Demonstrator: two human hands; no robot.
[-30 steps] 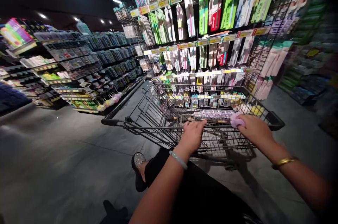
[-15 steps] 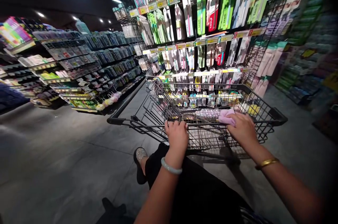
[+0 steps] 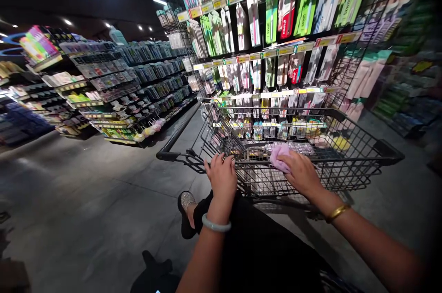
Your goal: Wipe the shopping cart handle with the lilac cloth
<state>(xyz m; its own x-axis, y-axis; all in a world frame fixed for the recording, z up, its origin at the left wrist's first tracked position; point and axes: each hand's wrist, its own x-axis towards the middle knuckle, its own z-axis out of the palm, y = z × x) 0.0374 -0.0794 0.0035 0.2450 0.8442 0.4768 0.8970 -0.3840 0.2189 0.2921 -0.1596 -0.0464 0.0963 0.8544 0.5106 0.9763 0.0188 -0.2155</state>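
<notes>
A black wire shopping cart (image 3: 359, 166) stands side-on before me. On its near top rail rests my left hand (image 3: 222, 175), fingers apart and slightly curled over the edge, a pale bangle at the wrist. My right hand (image 3: 302, 173), with a gold bracelet on that wrist, holds a bunched pink cloth (image 3: 280, 157) against the same rail. The thumb and fingers press on the cloth. Inside the cart lie a yellow item (image 3: 341, 143) and some pale packages, partly hidden by the wires.
A tall rack of hanging toothbrush packs (image 3: 271, 19) rises behind the cart. Stocked shelves (image 3: 100, 81) line the left. My shoe (image 3: 187, 214) is on the grey floor (image 3: 113, 210). Pink and green packages (image 3: 369, 72) hang to the right.
The cart has shifted right in view. My right hand and the cloth have moved left along the rail, closer to my left hand, whose fingers have spread and loosened.
</notes>
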